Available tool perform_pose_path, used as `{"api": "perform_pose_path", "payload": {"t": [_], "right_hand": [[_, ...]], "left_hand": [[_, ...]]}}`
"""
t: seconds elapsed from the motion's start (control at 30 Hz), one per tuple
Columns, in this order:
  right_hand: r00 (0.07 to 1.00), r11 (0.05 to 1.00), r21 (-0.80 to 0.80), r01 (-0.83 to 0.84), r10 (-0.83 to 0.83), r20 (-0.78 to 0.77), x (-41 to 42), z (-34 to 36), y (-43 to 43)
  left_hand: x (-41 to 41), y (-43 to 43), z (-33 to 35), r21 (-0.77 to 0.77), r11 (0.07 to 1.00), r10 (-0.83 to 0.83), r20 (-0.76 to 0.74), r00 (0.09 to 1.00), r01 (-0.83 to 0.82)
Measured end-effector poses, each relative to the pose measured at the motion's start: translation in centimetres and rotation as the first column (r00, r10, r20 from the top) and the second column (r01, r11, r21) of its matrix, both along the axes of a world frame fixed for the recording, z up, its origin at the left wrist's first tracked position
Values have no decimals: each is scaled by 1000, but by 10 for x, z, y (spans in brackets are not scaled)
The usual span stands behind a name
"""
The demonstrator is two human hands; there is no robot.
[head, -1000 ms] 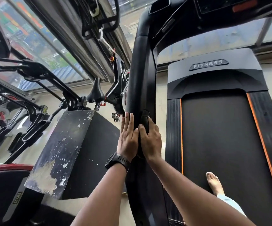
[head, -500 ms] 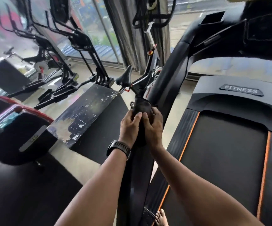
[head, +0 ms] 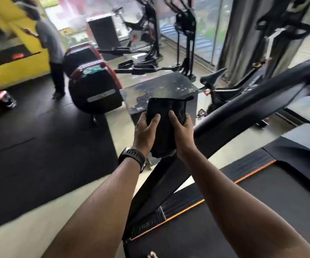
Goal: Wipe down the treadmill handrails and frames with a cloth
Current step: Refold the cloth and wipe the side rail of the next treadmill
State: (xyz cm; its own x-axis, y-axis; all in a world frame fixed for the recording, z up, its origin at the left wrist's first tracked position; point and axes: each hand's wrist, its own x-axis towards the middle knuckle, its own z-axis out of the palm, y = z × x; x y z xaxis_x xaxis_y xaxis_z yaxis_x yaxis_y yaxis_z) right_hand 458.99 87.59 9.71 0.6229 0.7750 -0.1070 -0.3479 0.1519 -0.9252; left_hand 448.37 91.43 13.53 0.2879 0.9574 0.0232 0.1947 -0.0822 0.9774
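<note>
Now both our arms reach forward, wrists close together. Our left hand [head: 146, 132] and right hand [head: 181, 135] each grip a side of the cloth [head: 166, 116], thumbs pressed on its near face. Cloth: black, soft, folded to a rough rectangle, held upright over the treadmill's smooth, dark, slanting frame [head: 157, 183]. Ribbed black watch [head: 131, 157] on left wrist.
</note>
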Motion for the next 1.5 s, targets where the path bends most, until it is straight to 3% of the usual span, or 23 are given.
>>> {"api": "perform_pose_path", "payload": {"t": [0.37, 0.83, 1.0, 1.2, 1.37, 1.5], "right_hand": [[908, 906, 79, -415, 407, 103, -223, 29, 54], [857, 851, 116, -513, 499, 130, -468, -33, 144], [873, 868, 130, -479, 455, 175, -548, -97, 212], [941, 928, 214, -306, 261, 216, -607, -182, 325], [965, 972, 178, -156, 111, 240, -614, -189, 378], [965, 989, 145, 7, -45, 258, -589, -188, 414]], "left_hand": [[-233, 17, 3, 129, 893, 438, -27, 899, -431], [-476, 77, -51, 139, 833, 549, -92, 831, -535], [-554, 142, -110, 206, 808, 575, -68, 816, -552], [-614, 268, -192, 277, 857, 468, -63, 881, -435], [-622, 345, -208, 257, 911, 345, -53, 937, -321], [-597, 406, -200, 288, 949, 151, -61, 987, -127]]}}
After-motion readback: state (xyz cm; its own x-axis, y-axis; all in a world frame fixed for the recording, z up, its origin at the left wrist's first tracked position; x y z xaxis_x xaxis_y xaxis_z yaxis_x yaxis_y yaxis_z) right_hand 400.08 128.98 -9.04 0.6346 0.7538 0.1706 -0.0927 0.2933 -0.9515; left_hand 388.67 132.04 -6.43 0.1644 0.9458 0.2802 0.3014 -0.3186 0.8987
